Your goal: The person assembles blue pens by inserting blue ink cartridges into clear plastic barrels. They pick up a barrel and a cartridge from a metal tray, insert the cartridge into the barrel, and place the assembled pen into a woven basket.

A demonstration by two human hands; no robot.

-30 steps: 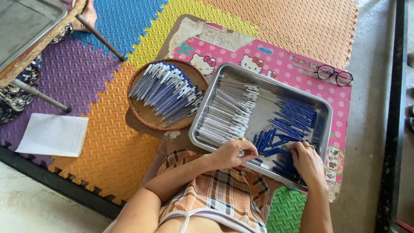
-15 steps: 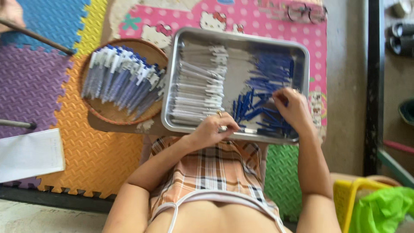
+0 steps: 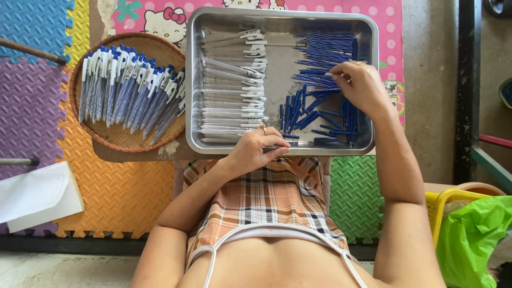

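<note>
I see a metal tray (image 3: 373, 80) lying on a pink patterned mat (image 3: 392, 32) over coloured foam floor tiles (image 3: 106, 197). In the tray, a stack of clear-white pen barrels (image 3: 232, 88) fills the left half and a loose heap of blue pen parts (image 3: 320, 69) the right half. My left hand (image 3: 258, 146) rests at the tray's near rim, fingers curled and pressed together around a thin pen piece, just beside the barrels; a ring shows on one finger. My right hand (image 3: 360, 82) sits over the blue heap, fingertips drawn together, pinching at the blue parts; I cannot tell how many it grips. Left of the tray, touching its edge, a round woven basket (image 3: 173, 53) holds assembled blue-and-white pens (image 3: 125, 88). A white paper sheet (image 3: 37, 194) lies at far left, a green plastic bag (image 3: 472, 234) at lower right.
</note>
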